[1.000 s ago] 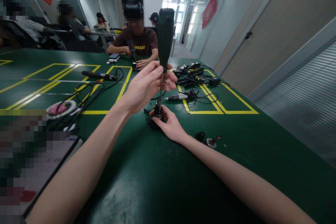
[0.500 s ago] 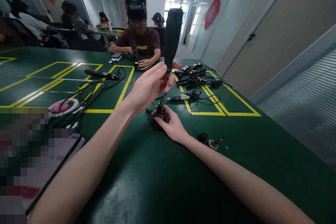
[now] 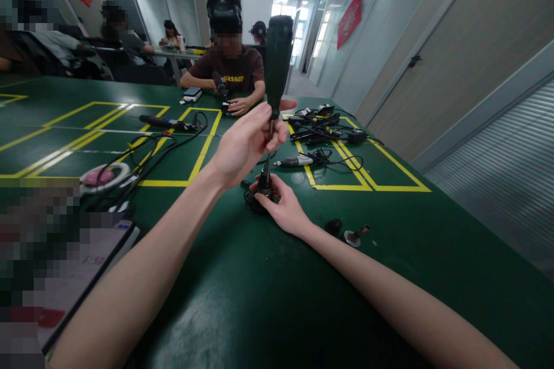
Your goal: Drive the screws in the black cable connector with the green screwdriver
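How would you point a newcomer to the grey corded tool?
On the green table, look beyond the right hand to the yellow tape. The tool lies on the near side of the black cable tangle. Its pale grey barrel sets it apart from that mostly black heap.

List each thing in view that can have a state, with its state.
Screwdriver: nearly upright, handle up
Left hand: fingers around screwdriver
Black part: upright
Right hand: fingers around black part
Phone: screen lit
Black cables: tangled
Silver-grey tool: lying flat
White ring: lying flat
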Action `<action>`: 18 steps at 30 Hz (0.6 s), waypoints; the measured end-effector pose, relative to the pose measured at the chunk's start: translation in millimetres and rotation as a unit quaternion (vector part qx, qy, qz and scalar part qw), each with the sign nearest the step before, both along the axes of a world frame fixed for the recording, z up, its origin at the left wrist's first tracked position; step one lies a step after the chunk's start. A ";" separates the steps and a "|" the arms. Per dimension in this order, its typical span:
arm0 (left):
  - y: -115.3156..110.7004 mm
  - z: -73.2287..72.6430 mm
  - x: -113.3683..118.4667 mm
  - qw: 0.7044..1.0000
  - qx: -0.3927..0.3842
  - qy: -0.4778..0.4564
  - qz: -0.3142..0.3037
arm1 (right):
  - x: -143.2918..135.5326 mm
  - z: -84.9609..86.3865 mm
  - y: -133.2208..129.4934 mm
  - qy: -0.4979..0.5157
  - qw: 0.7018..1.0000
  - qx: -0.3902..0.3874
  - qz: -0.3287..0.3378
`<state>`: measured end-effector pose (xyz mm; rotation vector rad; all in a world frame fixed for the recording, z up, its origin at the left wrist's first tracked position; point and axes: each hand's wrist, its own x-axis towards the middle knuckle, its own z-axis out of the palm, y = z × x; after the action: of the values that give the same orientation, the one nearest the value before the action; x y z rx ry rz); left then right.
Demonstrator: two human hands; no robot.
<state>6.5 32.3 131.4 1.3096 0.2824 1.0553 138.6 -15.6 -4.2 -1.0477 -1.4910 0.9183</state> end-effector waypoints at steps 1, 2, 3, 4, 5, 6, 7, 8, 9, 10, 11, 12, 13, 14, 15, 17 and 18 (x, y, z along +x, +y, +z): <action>-0.1 -0.1 -0.1 1.000 0.003 0.000 0.006 | -0.2 -0.5 0.2 0.001 1.000 0.000 0.000; 0.1 -0.5 0.0 1.000 0.007 0.000 0.013 | -0.3 -1.0 0.4 0.002 1.000 0.000 0.000; 0.4 -1.2 0.2 1.000 0.010 0.002 0.018 | -0.5 -1.5 0.6 0.003 1.000 -0.001 0.000; 0.9 -2.2 0.5 1.000 0.014 0.003 0.023 | -0.5 -1.8 0.7 0.004 1.000 -0.002 -0.001; 1.5 -3.1 0.9 1.000 0.017 0.002 0.026 | -0.6 -2.0 0.8 0.004 1.000 -0.002 -0.002; 2.0 -3.9 1.4 0.999 0.019 -0.001 0.028 | -0.5 -2.0 0.7 0.005 1.000 -0.003 -0.003; 2.3 -4.4 1.8 0.999 0.019 -0.006 0.029 | -0.4 -1.8 0.7 0.005 1.000 -0.004 -0.004; 2.3 -4.4 2.0 0.999 0.016 -0.010 0.029 | -0.3 -1.4 0.6 0.006 1.000 -0.005 -0.005; 2.0 -3.9 2.1 0.999 0.011 -0.016 0.026 | -0.3 -0.8 0.5 0.006 1.000 -0.006 -0.005; 1.4 -2.9 2.1 1.000 0.004 -0.021 0.021 | -0.4 -0.3 0.4 0.007 1.000 -0.007 -0.006; 0.6 -1.5 1.9 1.000 -0.003 -0.023 0.013 | -0.8 0.1 0.3 0.008 1.000 -0.007 -0.006; -0.3 0.1 1.6 1.000 -0.009 -0.023 0.003 | -1.5 0.4 0.3 0.010 1.000 -0.008 -0.006; -1.2 1.7 1.2 1.000 -0.014 -0.023 -0.005 | -2.4 0.4 0.2 0.012 1.000 -0.008 -0.006; -1.9 3.0 1.0 1.000 -0.018 -0.022 -0.010 | -3.4 0.3 0.1 0.014 1.000 -0.006 -0.006; -2.4 3.8 0.8 1.000 -0.020 -0.021 -0.012 | -4.3 0.1 -0.1 0.018 1.000 -0.003 -0.007; -2.2 3.9 0.6 1.000 -0.021 -0.021 -0.009 | -4.3 0.4 -0.9 0.031 0.999 0.013 -0.023; -1.6 3.1 0.6 1.000 -0.020 -0.021 -0.006 | -2.9 1.5 -1.6 0.040 0.998 0.026 -0.042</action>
<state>7.1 30.8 134.5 1.2498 0.2622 1.0609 135.7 -17.1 -2.7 -1.0164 -1.3883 0.8486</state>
